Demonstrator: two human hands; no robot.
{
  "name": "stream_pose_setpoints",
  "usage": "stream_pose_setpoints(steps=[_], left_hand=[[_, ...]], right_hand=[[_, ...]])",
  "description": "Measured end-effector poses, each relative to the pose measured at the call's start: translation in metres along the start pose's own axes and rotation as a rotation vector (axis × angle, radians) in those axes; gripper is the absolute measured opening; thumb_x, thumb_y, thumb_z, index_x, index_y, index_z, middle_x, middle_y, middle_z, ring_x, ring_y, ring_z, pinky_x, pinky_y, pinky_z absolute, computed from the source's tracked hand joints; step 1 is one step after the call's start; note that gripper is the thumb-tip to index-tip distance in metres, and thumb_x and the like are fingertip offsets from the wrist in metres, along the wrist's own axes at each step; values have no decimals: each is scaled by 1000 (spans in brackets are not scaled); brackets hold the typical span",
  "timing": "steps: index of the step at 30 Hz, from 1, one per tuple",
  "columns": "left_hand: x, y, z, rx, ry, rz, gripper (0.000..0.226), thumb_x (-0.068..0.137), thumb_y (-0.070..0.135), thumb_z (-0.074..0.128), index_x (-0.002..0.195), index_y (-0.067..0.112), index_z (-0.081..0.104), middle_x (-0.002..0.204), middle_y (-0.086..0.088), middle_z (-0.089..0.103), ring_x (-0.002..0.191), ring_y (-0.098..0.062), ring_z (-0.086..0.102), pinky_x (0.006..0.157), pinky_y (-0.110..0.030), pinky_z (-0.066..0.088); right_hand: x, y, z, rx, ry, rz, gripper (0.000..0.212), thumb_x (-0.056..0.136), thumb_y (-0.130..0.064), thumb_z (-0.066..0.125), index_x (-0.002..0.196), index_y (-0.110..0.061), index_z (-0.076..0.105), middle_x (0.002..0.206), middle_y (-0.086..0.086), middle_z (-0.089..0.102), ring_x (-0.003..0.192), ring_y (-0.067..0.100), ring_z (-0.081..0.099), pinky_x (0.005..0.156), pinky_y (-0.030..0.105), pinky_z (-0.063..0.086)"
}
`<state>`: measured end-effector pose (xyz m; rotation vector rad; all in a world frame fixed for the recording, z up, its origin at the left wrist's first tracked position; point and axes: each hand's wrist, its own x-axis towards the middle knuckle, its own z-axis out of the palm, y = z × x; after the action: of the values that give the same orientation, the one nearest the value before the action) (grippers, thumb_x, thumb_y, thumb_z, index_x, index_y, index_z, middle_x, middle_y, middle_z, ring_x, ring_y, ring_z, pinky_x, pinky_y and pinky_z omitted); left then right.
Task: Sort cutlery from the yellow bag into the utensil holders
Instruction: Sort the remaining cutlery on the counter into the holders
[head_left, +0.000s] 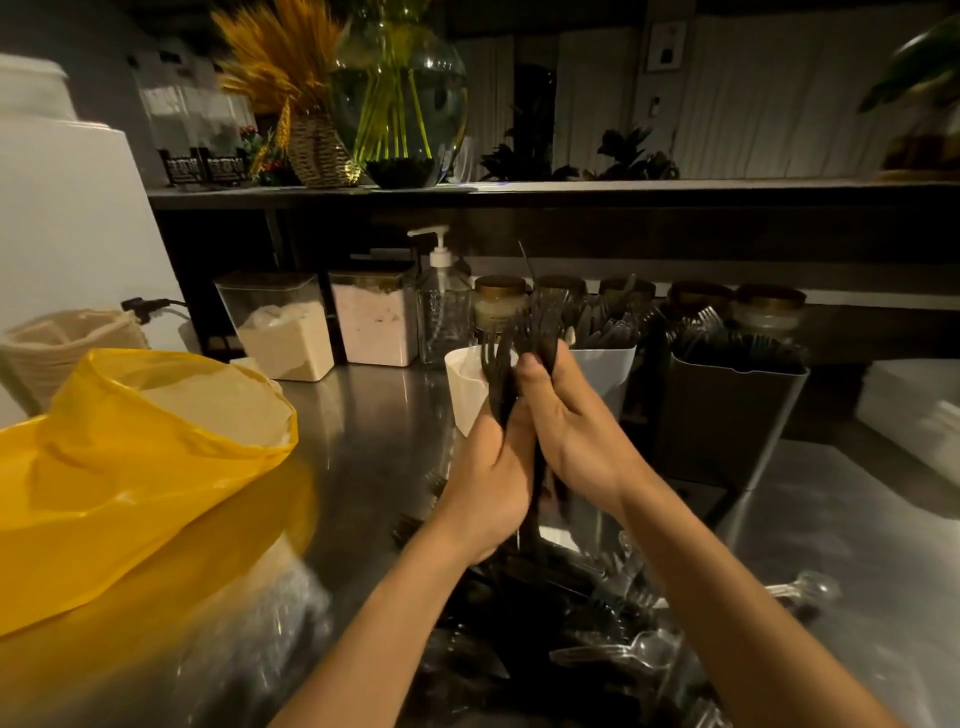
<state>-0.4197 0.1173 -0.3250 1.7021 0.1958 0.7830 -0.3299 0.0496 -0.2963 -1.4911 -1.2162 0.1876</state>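
Both hands grip one upright bundle of black plastic forks (524, 332) above the steel counter. My left hand (485, 483) wraps the handles low down, and my right hand (566, 421) clasps them higher, thumb up near the tines. Behind the bundle stands a white holder (467, 395), apparently empty. A second white holder (605, 364) to its right contains cutlery, and a grey holder (727, 415) is full of black forks. The yellow bag (119, 467) lies open on the left. A pile of black and clear cutlery (597, 613) is spread on the counter under my forearms.
Two clear canisters (283, 332) of powder and a pump bottle (441, 312) stand at the back, with gold-lidded jars (501, 301) beside them. A stack of white items (914, 410) sits at the right. A shelf above carries a glass vase (400, 98).
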Motion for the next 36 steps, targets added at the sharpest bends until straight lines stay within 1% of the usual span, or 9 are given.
stream_pose_setpoints(steps=[4,7,11,15,20,22,26,32,36], left_hand=[[-4,14,4,-122,-4,-131,34,104,42,41,89,16,58,63,8,58,60,-10,56,49,-19,45],[-7,25,2,-196,-268,-136,36,95,52,59,77,20,57,57,3,39,45,-9,37,42,-20,31],[0,24,10,137,-503,-162,26,81,34,78,70,17,62,58,-1,50,53,-17,48,53,-25,40],[9,26,29,-12,-416,-235,22,82,-7,74,89,10,63,60,9,64,56,-9,60,53,-19,46],[26,14,52,153,-336,-266,36,84,13,80,116,20,67,108,6,74,106,-11,68,100,-34,52],[31,11,54,173,-262,-280,33,88,15,75,118,22,65,111,4,72,104,-12,69,96,-30,54],[30,10,51,151,-259,-273,18,94,15,68,112,16,66,108,-2,72,88,-10,74,63,-10,49],[25,5,47,141,-247,-252,14,95,19,67,109,20,69,100,-1,75,91,-9,73,71,-22,53],[29,4,40,144,-235,-252,11,96,19,66,106,22,70,95,1,76,92,-10,73,76,-27,54]], right_hand=[[-4,-4,-6,344,-111,231,45,101,-52,48,128,-18,41,132,19,63,96,37,68,73,48,61],[-8,-3,-29,646,-278,227,65,86,-48,69,140,-16,52,141,6,62,129,30,59,110,53,46],[-15,-4,-50,390,-472,170,34,91,-23,70,121,-7,70,128,28,63,123,38,61,109,60,44],[-22,-20,-73,145,-301,184,9,96,-15,66,101,-9,72,92,6,74,88,18,73,79,31,59],[-16,-26,-127,-225,13,126,10,95,-29,67,98,-22,73,94,-3,75,91,6,70,84,30,60],[-9,-21,-156,-276,263,104,16,94,-35,69,95,-20,72,90,0,74,87,9,71,82,36,61],[7,-6,-205,-344,660,85,25,90,-42,73,88,-17,69,84,4,71,79,16,71,76,46,62],[44,24,-220,-275,844,181,32,88,-47,74,101,-19,65,98,-1,70,89,13,71,86,40,61],[58,24,-216,-397,887,102,25,91,-45,70,75,-29,61,77,-7,68,75,7,69,76,30,60]])
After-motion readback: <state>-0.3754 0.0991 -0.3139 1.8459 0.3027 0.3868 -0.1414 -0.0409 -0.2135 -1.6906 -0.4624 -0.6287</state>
